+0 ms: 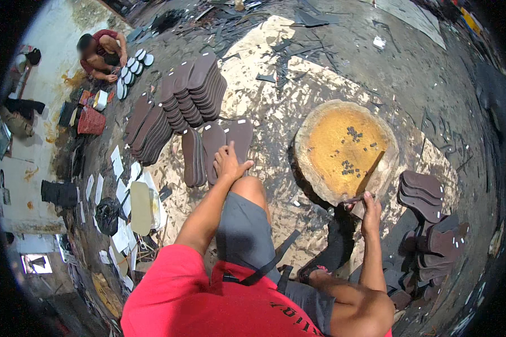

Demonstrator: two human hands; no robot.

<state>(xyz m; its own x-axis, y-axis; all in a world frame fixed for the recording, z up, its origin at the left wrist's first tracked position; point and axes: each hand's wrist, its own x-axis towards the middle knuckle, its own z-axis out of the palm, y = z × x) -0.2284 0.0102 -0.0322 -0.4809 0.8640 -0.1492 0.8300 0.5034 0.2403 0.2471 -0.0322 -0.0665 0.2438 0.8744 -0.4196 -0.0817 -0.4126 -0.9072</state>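
Note:
My left hand [229, 164] lies over the front of a brown sole stack [212, 137], its fingers stretched out and touching the soles. Right beside it is a larger brown sole [240, 135], and a narrower upright-looking stack [193, 160] stands to the left. My right hand [371, 210] is closed at the near edge of a round wooden block [309, 129]. Between its fingers is a small brownish piece, too unclear to name. Small dark cut bits [348, 167] are scattered on the block's yellowish top.
Tall stacks of brown soles [199, 84] stand beyond my left hand; more soles [421, 194] lie right of the block. Paper sheets and a pale sole-shaped piece [141, 208] lie at left. Another person [104, 50] squats at far left by white-topped sandals [130, 70]. Dark scraps litter the floor.

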